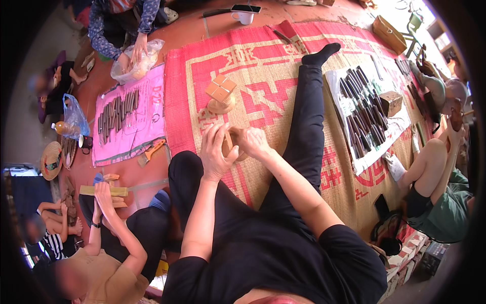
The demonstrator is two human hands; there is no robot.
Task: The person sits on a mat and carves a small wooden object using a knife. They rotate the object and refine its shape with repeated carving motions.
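Observation:
My left hand (214, 151) is curled around a brown wooden piece (228, 147) with a rounded edge, thumb toward me. On its other side my right hand (254, 142) closes its fingers on the same piece. Both hands partly cover it, so its full shape is hidden. The piece is held above the mat between my spread legs. Just beyond stands a square wooden block (221, 87) with pale crossing lines on top, set on a rounded wooden base (221, 105).
Dark-handled carving tools lie in rows on a pink sheet (157, 126) at left and a white sheet (360, 163) at right. A brush (153, 150) lies near the pink sheet. A white mug (245, 18) stands far back. Co-workers sit left, right and far left.

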